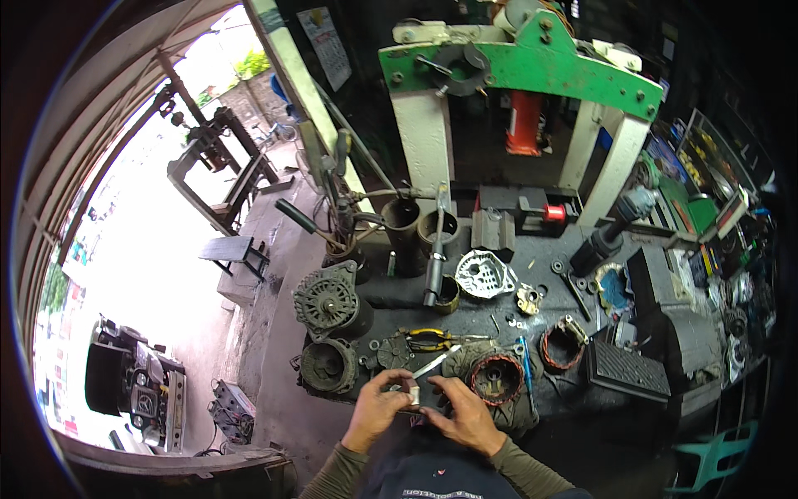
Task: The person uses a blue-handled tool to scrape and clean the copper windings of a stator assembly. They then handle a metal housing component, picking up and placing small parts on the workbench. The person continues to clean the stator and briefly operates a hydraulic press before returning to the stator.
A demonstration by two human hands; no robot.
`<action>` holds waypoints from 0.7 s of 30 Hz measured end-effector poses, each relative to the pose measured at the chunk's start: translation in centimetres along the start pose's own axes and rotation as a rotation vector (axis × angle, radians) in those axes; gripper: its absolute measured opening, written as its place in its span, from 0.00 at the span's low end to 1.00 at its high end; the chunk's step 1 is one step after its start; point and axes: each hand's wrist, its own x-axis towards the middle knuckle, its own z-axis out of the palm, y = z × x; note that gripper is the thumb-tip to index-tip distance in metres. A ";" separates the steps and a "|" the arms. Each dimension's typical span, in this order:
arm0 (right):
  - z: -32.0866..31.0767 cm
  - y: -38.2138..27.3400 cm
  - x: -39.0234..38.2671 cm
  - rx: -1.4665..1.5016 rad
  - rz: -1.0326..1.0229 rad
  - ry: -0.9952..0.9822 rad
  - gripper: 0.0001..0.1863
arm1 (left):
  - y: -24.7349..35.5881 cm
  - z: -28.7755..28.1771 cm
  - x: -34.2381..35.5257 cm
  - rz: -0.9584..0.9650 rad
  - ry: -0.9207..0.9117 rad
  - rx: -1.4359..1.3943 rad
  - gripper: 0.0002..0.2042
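Note:
Near the bench's front edge, my left hand (379, 409) pinches a small whitish piece (415, 393) between thumb and fingers; its kind is too small to tell. Close on its right, my right hand (467, 418) has thumb and forefinger apart, with nothing visible between them. A narrow white strip (436, 361) lies just beyond my hands. To the right of it sits an alternator stator (497, 379) with reddish copper windings, on a dirty metal housing. Yellow-handled pliers (428, 338) lie farther in. At the left stand an alternator housing (326, 301) and an open round housing (327, 366).
A second copper-wound stator (565, 343), a blue pen-like tool (526, 366) and a black ribbed block (628, 371) lie to the right. Behind are a silver housing cover (485, 275), a bench vise (496, 228) and a green-and-white press frame (515, 71). A teal stool (719, 457) stands lower right.

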 end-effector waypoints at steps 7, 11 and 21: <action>2.3 -0.5 2.4 -0.050 -0.157 0.040 0.24 | -0.2 2.4 0.0 0.029 0.283 -0.238 0.13; 3.8 -0.9 2.9 -0.147 -0.195 0.064 0.23 | 0.4 1.1 0.6 0.057 0.298 -0.251 0.14; 12.9 -5.7 8.6 -0.335 -0.249 0.364 0.14 | 4.3 -8.6 4.4 0.193 0.136 -0.160 0.09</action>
